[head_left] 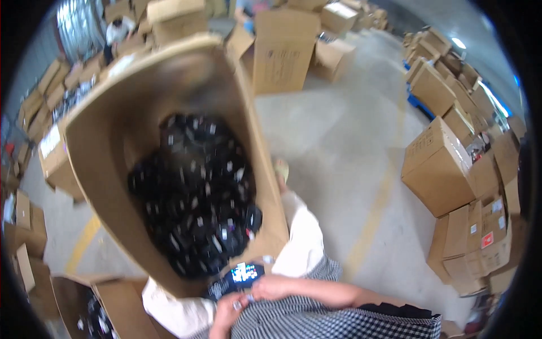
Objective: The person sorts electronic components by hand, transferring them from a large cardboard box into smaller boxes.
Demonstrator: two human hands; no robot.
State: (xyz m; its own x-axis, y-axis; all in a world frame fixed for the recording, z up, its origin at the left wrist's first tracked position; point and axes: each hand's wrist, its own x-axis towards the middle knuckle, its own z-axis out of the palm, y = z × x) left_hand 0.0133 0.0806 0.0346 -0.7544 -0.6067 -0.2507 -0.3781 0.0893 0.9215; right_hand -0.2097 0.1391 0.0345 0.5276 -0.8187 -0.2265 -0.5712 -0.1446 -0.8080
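Note:
My left hand point(230, 311) and my right hand point(272, 287) are close together in front of my waist. Their fingers are closed around a small whitish piece point(250, 298), too small to name. Just beyond my fingertips lies a black item point(223, 287) with a bright, colour-flecked patch point(244, 273); I cannot tell whether the patch is a screen or a label. A large cardboard box point(268, 226) stands open between my legs. Inside it is a heap of black items point(197, 186) with small white tags, blurred and of unclear kind.
A lower box point(121, 305) with dark goods sits at the near left. Tall cartons point(285, 53) are ahead, and more cartons point(435, 169) line the right. A yellow line point(372, 220) runs along the grey floor. Another person point(119, 31) is among boxes at the far left.

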